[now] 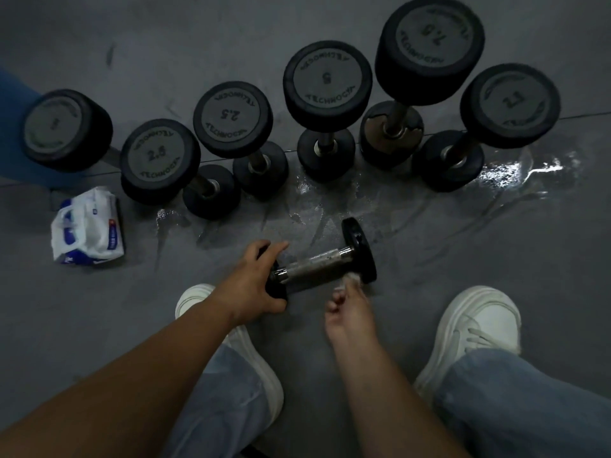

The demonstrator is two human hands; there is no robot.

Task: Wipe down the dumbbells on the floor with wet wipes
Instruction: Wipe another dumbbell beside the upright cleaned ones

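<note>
Small scuffed dumbbell, lying sideways

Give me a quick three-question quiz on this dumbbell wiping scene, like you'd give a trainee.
1. True or false: the dumbbell being wiped stands on end.
2. The left hand grips one end of it. What does the right hand hold? A. a wipe B. a spray bottle C. nothing
3. How many upright dumbbells stand in the row behind it?
Key: 1 false, it lies on its side; 2 A; 3 six.
</note>
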